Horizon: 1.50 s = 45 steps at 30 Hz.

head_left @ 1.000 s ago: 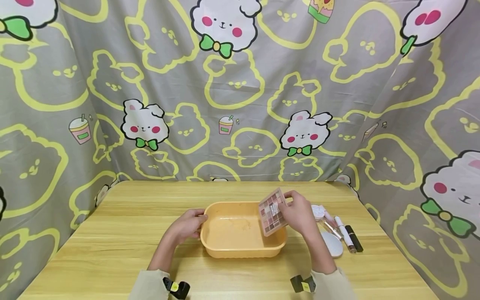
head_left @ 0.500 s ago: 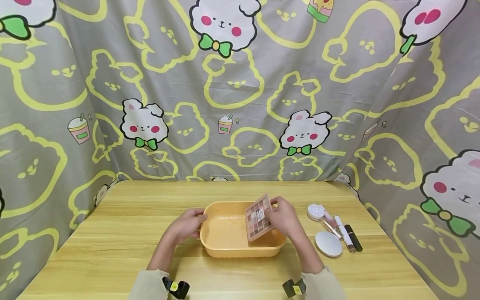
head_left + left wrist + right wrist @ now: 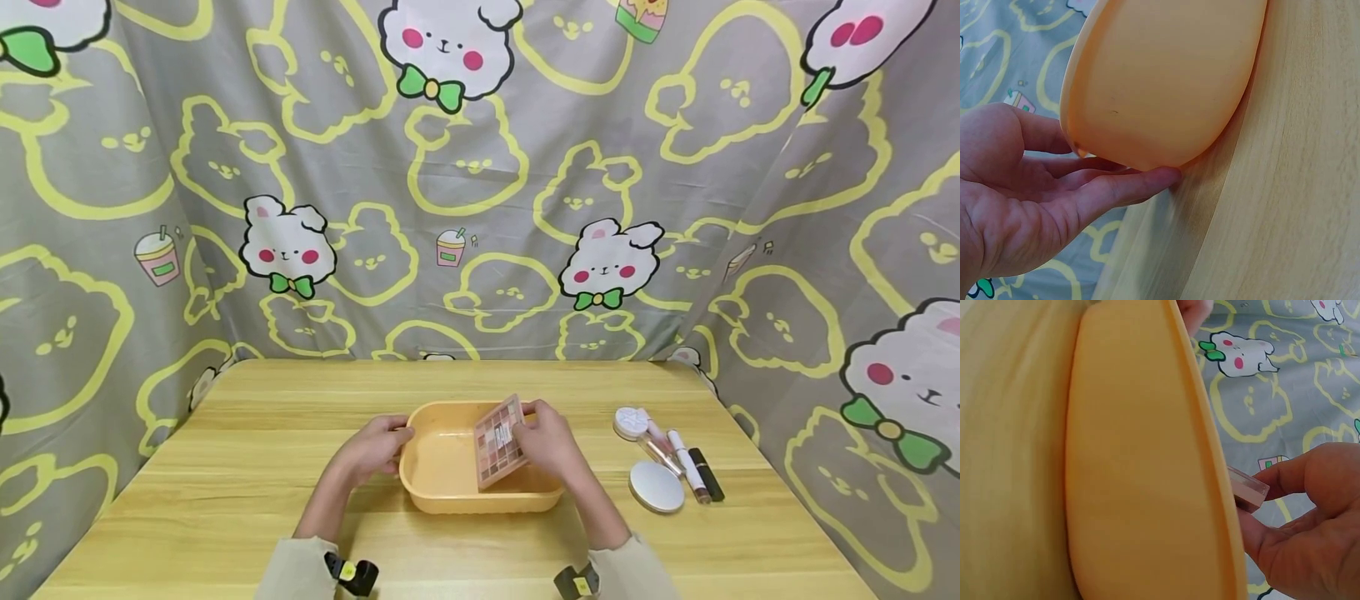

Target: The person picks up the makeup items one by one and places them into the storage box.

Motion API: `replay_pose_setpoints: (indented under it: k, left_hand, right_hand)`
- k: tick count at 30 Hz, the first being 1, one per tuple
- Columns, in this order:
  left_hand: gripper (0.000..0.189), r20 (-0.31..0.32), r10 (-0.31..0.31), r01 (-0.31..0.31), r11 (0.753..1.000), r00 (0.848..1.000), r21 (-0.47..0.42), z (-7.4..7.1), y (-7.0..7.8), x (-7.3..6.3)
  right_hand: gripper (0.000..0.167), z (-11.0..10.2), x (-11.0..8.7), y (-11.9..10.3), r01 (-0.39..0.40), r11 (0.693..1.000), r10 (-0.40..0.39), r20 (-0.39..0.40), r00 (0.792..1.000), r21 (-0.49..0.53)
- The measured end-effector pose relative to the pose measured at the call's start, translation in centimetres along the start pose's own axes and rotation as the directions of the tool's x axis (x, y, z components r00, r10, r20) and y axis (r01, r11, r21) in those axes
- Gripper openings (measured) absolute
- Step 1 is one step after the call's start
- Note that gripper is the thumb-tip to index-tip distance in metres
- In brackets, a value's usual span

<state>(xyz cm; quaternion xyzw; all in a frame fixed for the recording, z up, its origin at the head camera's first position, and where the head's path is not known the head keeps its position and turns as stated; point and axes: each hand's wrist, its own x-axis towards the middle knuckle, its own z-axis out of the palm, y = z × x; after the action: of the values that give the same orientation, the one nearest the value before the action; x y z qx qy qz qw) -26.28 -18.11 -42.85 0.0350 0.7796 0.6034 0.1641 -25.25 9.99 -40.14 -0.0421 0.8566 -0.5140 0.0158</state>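
A pale orange plastic basin stands on the wooden table in front of me. My left hand holds its left end, thumb at the rim and fingers along the outer wall, as the left wrist view of that hand shows. Between thumb and fingers, my right hand pinches an eyeshadow palette by its right edge. The palette is tilted, its lower part inside the basin; whether it touches the bottom I cannot tell. In the right wrist view the basin wall hides most of the palette.
Right of the basin lie a round white case, a round silver compact, a white tube, a black tube and other slim cosmetics. A patterned grey curtain surrounds the table.
My right hand has moved left and slightly down with the palette, from the basin's right end toward its middle. The left hand and basin stay nearly in place.
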Motion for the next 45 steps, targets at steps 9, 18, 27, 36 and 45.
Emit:
replay_pose_setpoints:
  k: [9,18,27,36,45]
  left_hand:
    - [0.047,0.013,0.004,-0.004,1.0,1.0,-0.012,0.0,0.0,0.0]
    - [0.046,0.028,0.015,-0.014,1.0,1.0,-0.024,-0.1,0.0,0.2]
    - [0.046,0.021,0.013,-0.012,1.0,1.0,-0.022,-0.1,0.0,0.3]
    - [0.045,0.024,0.018,-0.017,1.0,1.0,-0.021,-0.1,-0.2,0.3]
    - [0.046,0.031,0.016,-0.016,1.0,0.999,-0.012,-0.1,-0.1,0.3]
  right_hand:
    - [0.041,0.7,0.0,0.0,0.036,0.999,-0.037,0.036,0.999,0.026]
    - [0.04,1.2,0.1,0.2,0.039,0.999,-0.038,0.06,0.997,-0.018]
    - [0.044,1.3,0.0,0.2,0.017,1.0,-0.017,0.093,0.995,0.007]
    - [0.043,1.1,-0.4,-0.2,0.003,0.999,-0.008,0.117,0.993,0.039]
    - [0.042,0.6,-0.6,-0.3,0.019,1.0,-0.02,0.135,0.991,0.008]
